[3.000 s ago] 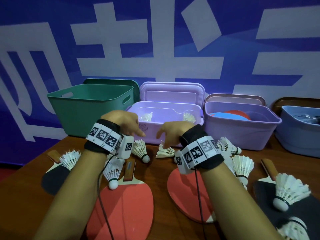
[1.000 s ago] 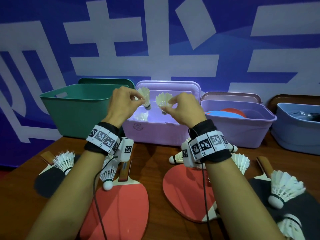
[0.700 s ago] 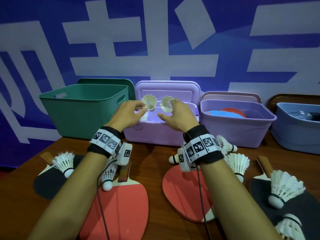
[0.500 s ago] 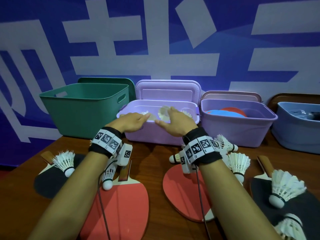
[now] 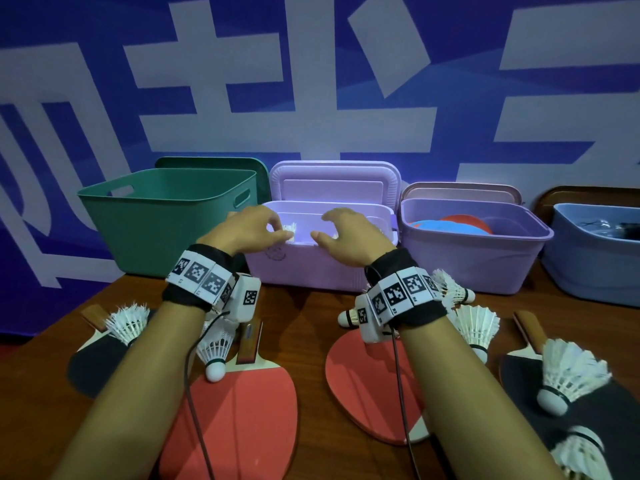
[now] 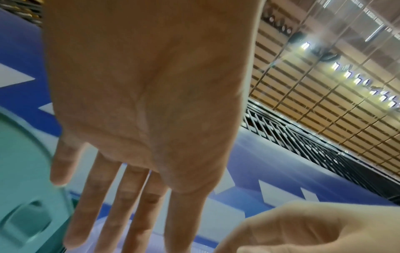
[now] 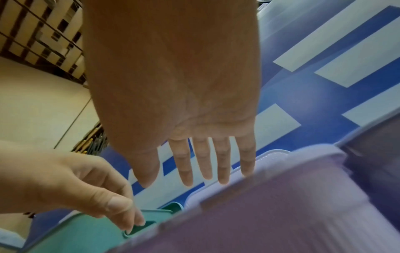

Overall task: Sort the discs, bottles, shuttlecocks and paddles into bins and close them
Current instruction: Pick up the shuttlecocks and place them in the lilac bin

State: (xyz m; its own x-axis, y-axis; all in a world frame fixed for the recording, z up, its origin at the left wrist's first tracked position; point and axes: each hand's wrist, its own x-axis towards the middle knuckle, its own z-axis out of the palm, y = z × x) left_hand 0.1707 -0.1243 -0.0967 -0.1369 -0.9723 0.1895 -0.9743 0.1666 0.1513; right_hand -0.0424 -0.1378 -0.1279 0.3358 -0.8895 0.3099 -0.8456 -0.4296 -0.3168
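My left hand (image 5: 268, 227) and right hand (image 5: 329, 227) hover side by side over the front rim of the light purple bin (image 5: 311, 271). Both are empty, with loose fingers. The wrist views show the left hand (image 6: 121, 196) and the right hand (image 7: 201, 162) with flat palms and straight fingers. A white shuttlecock (image 5: 289, 228) shows inside that bin between my hands. Several more shuttlecocks (image 5: 478, 323) lie on the table, some on the red paddles (image 5: 239, 420) and black paddles (image 5: 606, 410).
A green bin (image 5: 166, 216) stands to the left. On the right a darker purple bin (image 5: 474, 265) holds red and blue discs (image 5: 450, 225). A blue bin (image 5: 595, 265) stands at the far right. Lids lean upright behind the bins against the blue banner wall.
A second ago each hand pinched a shuttlecock above the light purple bin. Both hands lowered into the bin and let go, and now sit empty at its front rim.
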